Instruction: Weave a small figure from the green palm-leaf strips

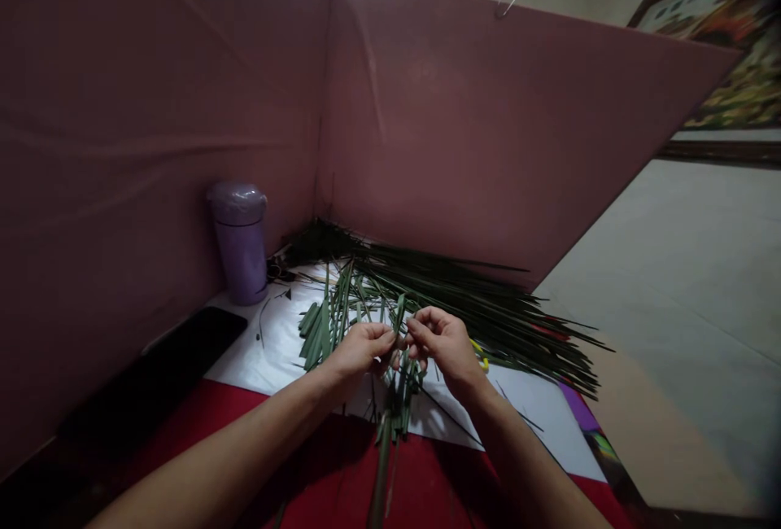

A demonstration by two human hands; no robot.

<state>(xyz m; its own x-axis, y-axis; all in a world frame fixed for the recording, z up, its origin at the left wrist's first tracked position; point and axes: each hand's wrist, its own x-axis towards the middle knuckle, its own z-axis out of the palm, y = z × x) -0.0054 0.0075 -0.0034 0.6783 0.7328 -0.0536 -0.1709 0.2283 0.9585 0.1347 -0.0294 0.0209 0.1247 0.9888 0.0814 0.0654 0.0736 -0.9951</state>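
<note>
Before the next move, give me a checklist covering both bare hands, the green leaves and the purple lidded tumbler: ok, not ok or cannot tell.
1. Left hand pinching the narrow green leaf strip: ok.
2. Right hand gripping the strip too: cannot tell; its fingertips are close by, but contact is unclear.
3. Purple lidded tumbler upright and apart from the hands: ok.
4. White sheet free of loose pieces: not ok; leaf pieces lie scattered on it.
5. Yellow object behind the right hand identified: cannot tell; mostly hidden.
</note>
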